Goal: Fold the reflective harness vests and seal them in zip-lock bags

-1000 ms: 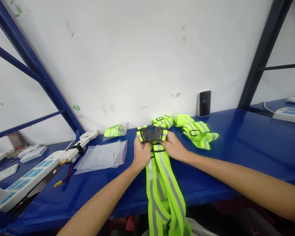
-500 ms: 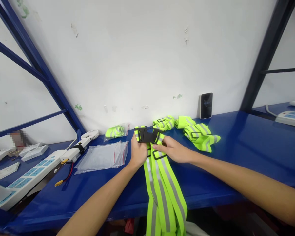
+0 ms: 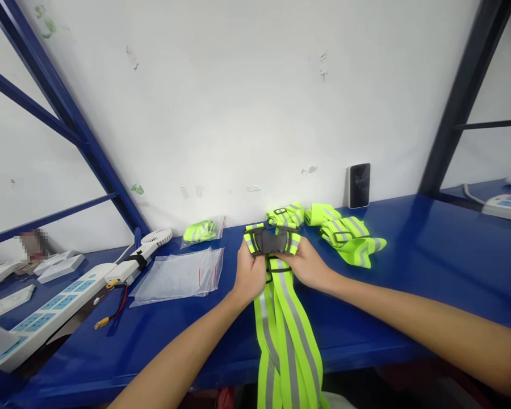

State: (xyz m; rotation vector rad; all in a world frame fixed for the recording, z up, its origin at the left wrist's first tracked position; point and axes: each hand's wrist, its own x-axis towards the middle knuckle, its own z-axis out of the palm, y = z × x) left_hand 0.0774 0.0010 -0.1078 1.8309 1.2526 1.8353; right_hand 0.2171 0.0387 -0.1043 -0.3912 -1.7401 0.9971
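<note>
Left hand [image 3: 251, 275]: we have it closed on the reflective straps [image 3: 290, 329] at the left end of the black buckle [image 3: 273, 241].
Right hand [image 3: 310, 266]: we grip the buckle's other end with it, fingers partly hidden behind the webbing.
Buckle: we hold it level between both hands, over the desk [image 3: 413, 267].
Straps: yellow-green with grey stripes, they run from below the buckle towards us, past the desk's front edge.
Behind the buckle: we see a rolled bundle [image 3: 286, 215] near the wall; right of it, a second roll [image 3: 322, 214] and a looser bundle [image 3: 350, 241] with a loose end.
Left of our hands: a bagged bundle [image 3: 200, 231], and in front of it, flat clear bags [image 3: 174, 276].
Far left: a white fan [image 3: 156, 236] and a power strip [image 3: 63, 301].
Against the wall, right: a black-faced device [image 3: 359, 186], upright.
</note>
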